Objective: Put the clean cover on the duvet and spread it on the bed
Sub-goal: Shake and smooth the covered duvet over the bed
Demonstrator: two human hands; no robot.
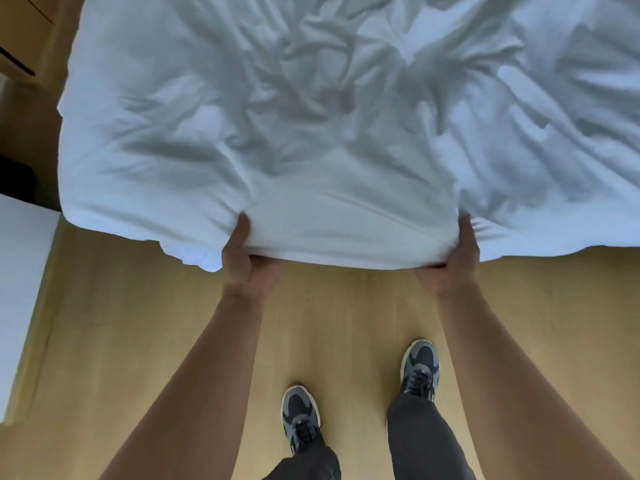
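Observation:
A white, wrinkled duvet in its cover (pixel 311 116) fills the upper part of the head view and hides the bed under it. Its near edge hangs lifted over the floor. My left hand (pixel 244 258) grips that edge left of centre, thumb on top and fingers curled underneath. My right hand (pixel 453 254) grips the same edge further right in the same way. The stretch of fabric between my hands is pulled fairly taut. A bunched corner (pixel 194 254) droops just left of my left hand.
Light wooden floor (pixel 346 306) lies below the duvet edge, with my two feet in grey trainers (pixel 420 367) on it. A white piece of furniture (pixel 24 289) stands at the left edge. Wooden cabinetry (pixel 24 29) is at the top left.

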